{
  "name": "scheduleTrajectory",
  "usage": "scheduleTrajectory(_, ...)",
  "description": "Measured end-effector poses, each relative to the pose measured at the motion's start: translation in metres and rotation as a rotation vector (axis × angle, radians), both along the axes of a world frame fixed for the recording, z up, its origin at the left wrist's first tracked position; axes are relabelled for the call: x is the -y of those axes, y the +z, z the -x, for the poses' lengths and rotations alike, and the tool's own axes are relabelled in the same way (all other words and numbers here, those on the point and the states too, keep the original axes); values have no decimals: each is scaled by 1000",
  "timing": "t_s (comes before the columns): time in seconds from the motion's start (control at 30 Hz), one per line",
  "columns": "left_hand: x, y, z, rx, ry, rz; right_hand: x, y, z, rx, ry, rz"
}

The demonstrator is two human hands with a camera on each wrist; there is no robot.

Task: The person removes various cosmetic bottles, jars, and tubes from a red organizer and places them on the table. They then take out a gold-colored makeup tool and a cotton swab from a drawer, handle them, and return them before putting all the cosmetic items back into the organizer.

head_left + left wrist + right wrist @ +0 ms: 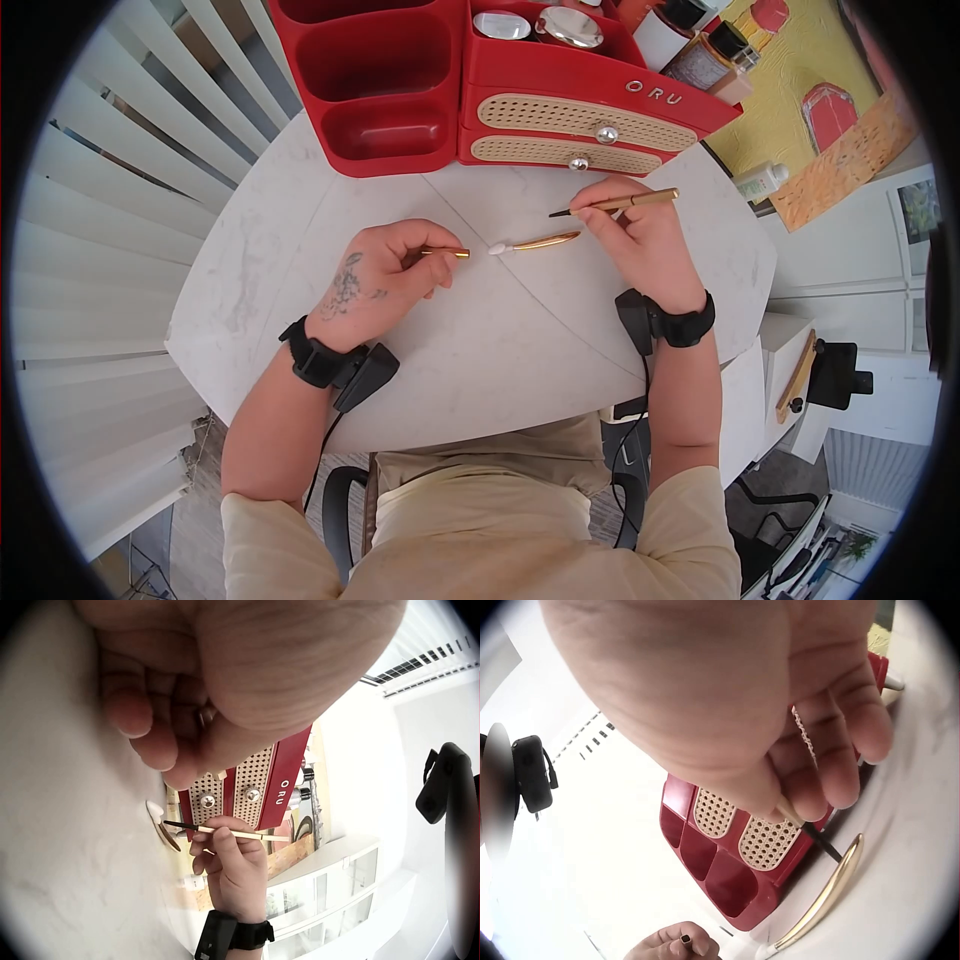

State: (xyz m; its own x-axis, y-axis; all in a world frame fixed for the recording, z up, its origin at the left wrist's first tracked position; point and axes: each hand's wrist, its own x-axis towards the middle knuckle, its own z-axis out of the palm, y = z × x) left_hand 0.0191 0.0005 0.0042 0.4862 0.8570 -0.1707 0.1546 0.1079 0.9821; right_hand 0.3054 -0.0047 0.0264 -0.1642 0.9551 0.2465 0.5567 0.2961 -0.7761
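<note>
My right hand (650, 250) pinches a slim gold cosmetic pen (645, 199) between thumb and fingers, its thin dark tip (178, 824) pointing left toward the other hand. Between thumb and fingertips, my left hand (375, 275) grips a small gold cap (460, 253); the right wrist view shows the cap's dark open end (685, 940). On the white table between the hands lies a curved gold-handled applicator (548, 241) with a whitish tip (498, 248). It lies just below and left of the right hand's fingertips.
A red cosmetics organizer (600, 72) with woven-front drawers stands at the table's back, with open compartments (385, 128) on its left. Several bottles (705, 55) fill its right side. A small white bottle (762, 181) is near the table's right edge. Vertical blinds (110, 250) hang at left.
</note>
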Motion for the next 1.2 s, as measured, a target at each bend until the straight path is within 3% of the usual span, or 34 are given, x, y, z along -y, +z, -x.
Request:
scheduleTrajectory(0.13, 1, 1, 0, -8, 2, -8, -2, -2, -2, 64, 10, -111)
scheduleTrajectory(0.2, 1, 1, 0, -9, 1, -7, 1, 2, 1, 6, -3, 29)
scheduleTrajectory(0.7, 1, 1, 0, -11, 0, 1, -2, -4, -4, 65, 17, -77)
scheduleTrajectory(0.83, 1, 1, 0, 15, 8, 9, 2, -1, -1, 38, -19, 13)
scheduleTrajectory(0.93, 1, 3, 0, -6, -2, 9, 5, 2, 2, -145, 28, 44)
scheduleTrajectory(1.0, 1, 6, 0, -21, -1, 20, 9, 4, 5, -408, 90, 180)
scheduleTrajectory(1.2, 7, 8, -8, 39, 23, 82, 15, 6, 13, -662, 197, 286)
